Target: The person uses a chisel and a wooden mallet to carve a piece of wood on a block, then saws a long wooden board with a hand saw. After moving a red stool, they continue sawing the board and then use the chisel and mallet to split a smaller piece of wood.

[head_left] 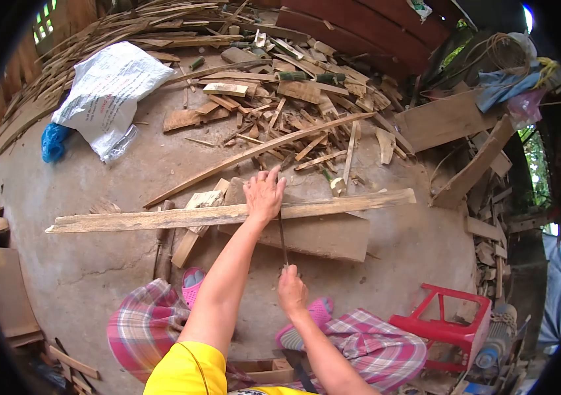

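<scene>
A long, pale wooden board (122, 222) lies crosswise over other wood pieces in front of me. My left hand (264, 194) rests on top of this board near its middle, with fingers pointing away and partly spread. My right hand (291, 289) is closed around the near end of a thin dark tool (283, 238), which looks like a blade. The tool stretches away from that hand to the board, just right of my left hand. Below the board lies a wide brown plank (333, 237), with a short light block (204, 201) to its left.
Wood scraps (293, 105) are heaped beyond the board, beside a long curved strip (227, 161). A white sack (112, 89) lies at upper left. A red plastic stool (448, 322) lies on its side at lower right, near a motor (499, 336). Pink shoes (193, 284) are close below.
</scene>
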Motion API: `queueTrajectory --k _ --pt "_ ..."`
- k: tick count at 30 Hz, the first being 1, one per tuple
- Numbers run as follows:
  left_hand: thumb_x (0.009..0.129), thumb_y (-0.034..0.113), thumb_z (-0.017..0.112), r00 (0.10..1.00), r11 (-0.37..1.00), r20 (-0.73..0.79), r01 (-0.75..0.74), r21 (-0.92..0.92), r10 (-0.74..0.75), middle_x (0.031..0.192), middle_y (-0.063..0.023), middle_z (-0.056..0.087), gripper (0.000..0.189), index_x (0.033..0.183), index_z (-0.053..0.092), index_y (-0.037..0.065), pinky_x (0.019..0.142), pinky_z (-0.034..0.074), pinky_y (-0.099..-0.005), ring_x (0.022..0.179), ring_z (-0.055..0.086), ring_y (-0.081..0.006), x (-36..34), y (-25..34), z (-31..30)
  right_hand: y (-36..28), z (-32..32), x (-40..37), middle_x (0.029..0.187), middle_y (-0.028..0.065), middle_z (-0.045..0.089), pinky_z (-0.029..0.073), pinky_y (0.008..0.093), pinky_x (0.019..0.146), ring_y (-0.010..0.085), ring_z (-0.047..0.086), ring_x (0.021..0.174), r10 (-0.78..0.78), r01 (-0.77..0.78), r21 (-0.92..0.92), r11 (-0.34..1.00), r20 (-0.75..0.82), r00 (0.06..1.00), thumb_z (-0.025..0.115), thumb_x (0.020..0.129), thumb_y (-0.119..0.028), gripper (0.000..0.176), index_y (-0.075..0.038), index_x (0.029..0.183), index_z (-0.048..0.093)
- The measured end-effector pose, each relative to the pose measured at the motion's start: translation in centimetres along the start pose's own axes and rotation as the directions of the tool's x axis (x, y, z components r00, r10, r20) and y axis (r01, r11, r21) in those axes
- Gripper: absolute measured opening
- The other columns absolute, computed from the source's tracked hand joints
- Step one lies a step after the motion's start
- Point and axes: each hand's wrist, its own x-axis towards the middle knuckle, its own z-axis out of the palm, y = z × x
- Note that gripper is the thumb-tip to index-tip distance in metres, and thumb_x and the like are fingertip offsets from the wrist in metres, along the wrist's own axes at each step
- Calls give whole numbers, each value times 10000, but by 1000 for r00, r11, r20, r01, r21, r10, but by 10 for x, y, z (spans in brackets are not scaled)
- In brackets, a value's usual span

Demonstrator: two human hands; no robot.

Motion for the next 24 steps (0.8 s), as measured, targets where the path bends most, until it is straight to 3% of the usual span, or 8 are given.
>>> queueTrajectory --k 2,7,9,13,15,16,20,24 --pt "945 399 496 994 999 108 28 43 -33 1114 -54 642 358 1255 549 228 935 339 -496 1066 532 -296 4 4 1 0 1 1 721 246 630 471 574 602 472 615 694 -16 16 22 1000 -11 1000 438 992 -255 191 -68 983 405" --pt "946 372 496 995 1000 98 11 3 -11 1084 -54 664 309 1199 545 201 918 358 -488 1034 549 -293 2 4 3 -5 1 17 763 239 641 467 570 615 480 610 734 -32 31 90 995 11 999 424 1004 -272 217 -58 988 395" --pt "947 362 497 995 1000 97 13 6 -14 1092 -50 666 304 1203 542 204 908 360 -483 1030 550 -292 3 2 3 -7 0 22 761 252 635 453 577 625 495 598 752 9 -21 126 992 100 995 418 1008 -282 239 -48 967 403" --pt "948 353 498 994 1000 105 9 15 -10 1096 -45 668 307 1212 536 201 907 360 -483 1026 550 -290 2 1 1 -3 -3 19 726 240 632 474 535 617 461 628 718 14 -25 249 968 47 999 472 990 -353 329 -25 964 471" --pt "949 349 497 995 1000 99 4 7 -4 1093 -45 669 314 1220 531 196 904 361 -481 1024 550 -290 2 2 2 -2 -15 9 721 181 640 490 441 657 354 665 727 132 -144 477 867 60 989 585 934 -369 355 -14 938 572" --pt "949 349 497 996 1000 92 -3 2 2 1093 -45 669 314 1220 531 196 904 361 -481 1024 550 -290 4 2 1 4 -10 2 736 142 654 494 384 695 266 667 736 190 -199 506 839 70 979 642 887 -418 403 -20 949 617" --pt "948 343 496 996 1000 86 -16 11 15 1093 -49 669 317 1222 529 187 897 366 -475 1016 549 -292 1 3 3 5 -2 -3 698 113 630 480 372 645 200 607 654 207 -228 464 856 95 974 677 859 -434 418 -22 880 612" --pt "947 340 496 997 999 76 -34 35 31 1099 -53 667 318 1224 530 185 892 368 -475 1016 547 -294 0 2 1 0 7 21 686 125 615 472 371 611 191 598 626 197 -195 468 862 46 979 683 857 -425 419 -19 818 587"
